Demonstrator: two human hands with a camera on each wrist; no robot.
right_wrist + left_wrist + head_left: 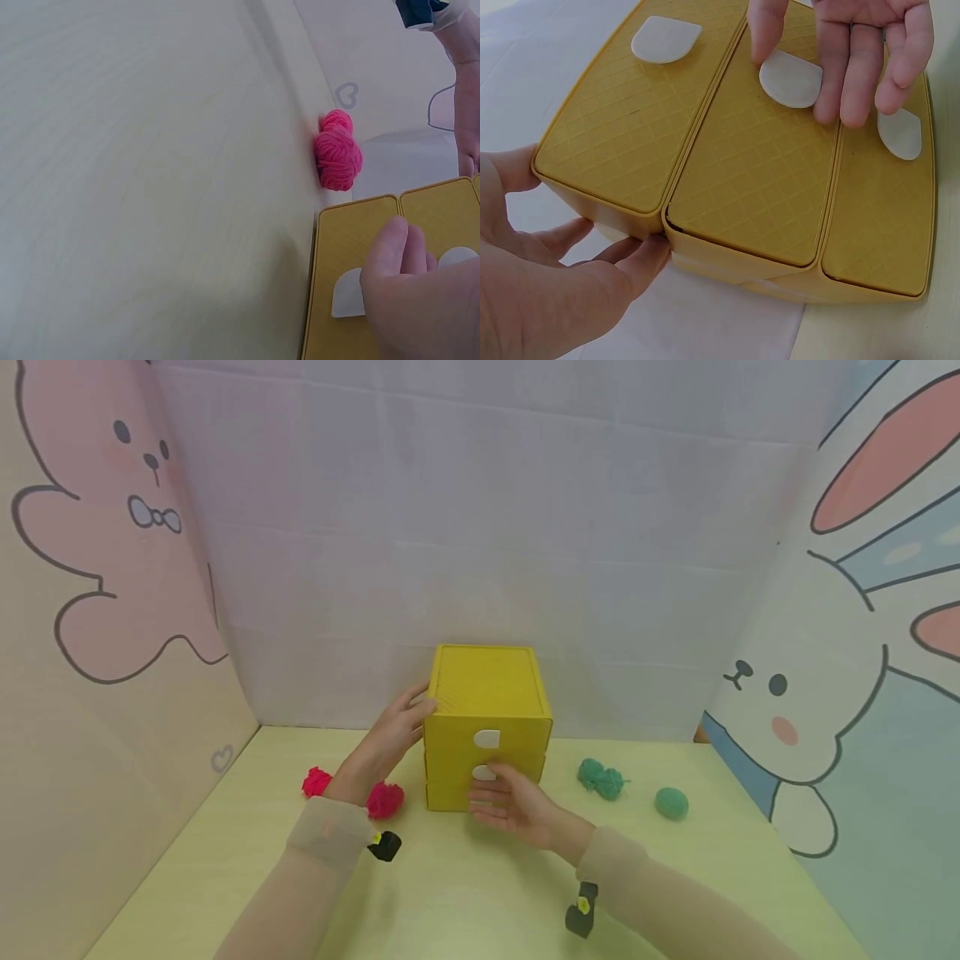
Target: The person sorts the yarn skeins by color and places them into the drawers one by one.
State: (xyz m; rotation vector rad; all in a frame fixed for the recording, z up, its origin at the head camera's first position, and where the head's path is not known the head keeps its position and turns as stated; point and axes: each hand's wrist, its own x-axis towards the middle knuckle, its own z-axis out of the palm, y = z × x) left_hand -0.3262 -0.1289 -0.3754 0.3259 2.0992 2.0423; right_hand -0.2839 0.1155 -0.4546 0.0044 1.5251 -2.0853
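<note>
A yellow box with three stacked drawers [491, 681] stands against the back wall, each drawer front bearing a white tab. My left hand [392, 733] rests along the box's left side; in the left wrist view its thumb [516, 166] touches the top drawer's corner and its fingertips lie against the side wall. With thumb and index finger at opposite edges, my right hand [521, 806] pinches the middle drawer's white tab [791, 79]. Its other fingers extend below, in front of the bottom drawer, whose tab [900, 133] they partly cover in the left wrist view.
Pink yarn [339, 154] lies left of the box, partly behind the left wrist in the head view. To the right are a green yarn bundle [602, 778] and a green ball [671, 803]. Printed cloth walls [487, 527] enclose the pale table [450, 893] on three sides.
</note>
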